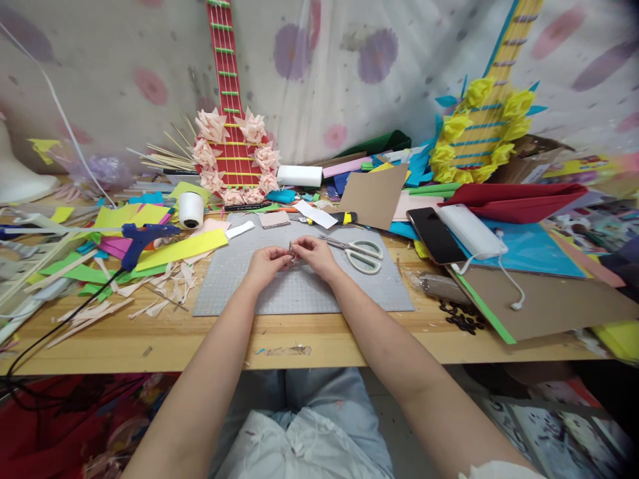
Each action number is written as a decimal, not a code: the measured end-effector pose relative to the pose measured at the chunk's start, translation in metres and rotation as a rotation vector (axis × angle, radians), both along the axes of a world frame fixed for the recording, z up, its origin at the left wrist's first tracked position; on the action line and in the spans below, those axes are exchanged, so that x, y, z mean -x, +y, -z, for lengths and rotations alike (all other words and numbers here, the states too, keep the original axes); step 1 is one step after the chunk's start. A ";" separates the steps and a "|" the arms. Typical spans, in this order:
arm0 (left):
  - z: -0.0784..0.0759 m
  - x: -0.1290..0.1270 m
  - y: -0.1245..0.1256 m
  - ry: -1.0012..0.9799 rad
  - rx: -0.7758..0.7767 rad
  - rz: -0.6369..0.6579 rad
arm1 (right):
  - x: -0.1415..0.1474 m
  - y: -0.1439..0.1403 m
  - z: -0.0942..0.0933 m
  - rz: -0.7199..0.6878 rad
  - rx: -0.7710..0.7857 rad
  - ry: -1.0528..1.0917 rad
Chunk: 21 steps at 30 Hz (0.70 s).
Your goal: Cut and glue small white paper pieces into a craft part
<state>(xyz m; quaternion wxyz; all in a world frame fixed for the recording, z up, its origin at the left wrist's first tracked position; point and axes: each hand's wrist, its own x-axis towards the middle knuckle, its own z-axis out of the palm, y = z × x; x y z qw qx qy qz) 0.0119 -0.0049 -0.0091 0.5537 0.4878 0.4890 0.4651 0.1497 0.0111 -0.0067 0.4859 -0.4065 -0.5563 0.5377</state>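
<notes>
Over the grey mat (299, 293) on the table (309, 342), left hand (267, 261) and right hand (314, 256) pinch a small thin piece (290, 249) between fingertips. Best hold it steady, low, fingers close. Scissors (357, 251) lie just right.

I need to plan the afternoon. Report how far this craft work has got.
Looks done: a red paper guitar with pink flowers and a yellow-flowered guitar stand at the back. In hand: both hands, left hand and right hand, pinch a small thin piece, too small to identify, over the grey cutting mat. Left: coloured paper offcuts remain loose, so likely more assembly.
</notes>
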 end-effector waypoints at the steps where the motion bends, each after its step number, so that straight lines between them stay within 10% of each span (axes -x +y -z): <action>1: 0.000 0.000 0.000 -0.003 -0.001 -0.001 | 0.000 0.000 0.000 0.001 0.005 0.012; 21: -0.004 0.002 -0.002 0.034 -0.047 0.012 | 0.006 -0.007 -0.003 -0.152 0.213 0.337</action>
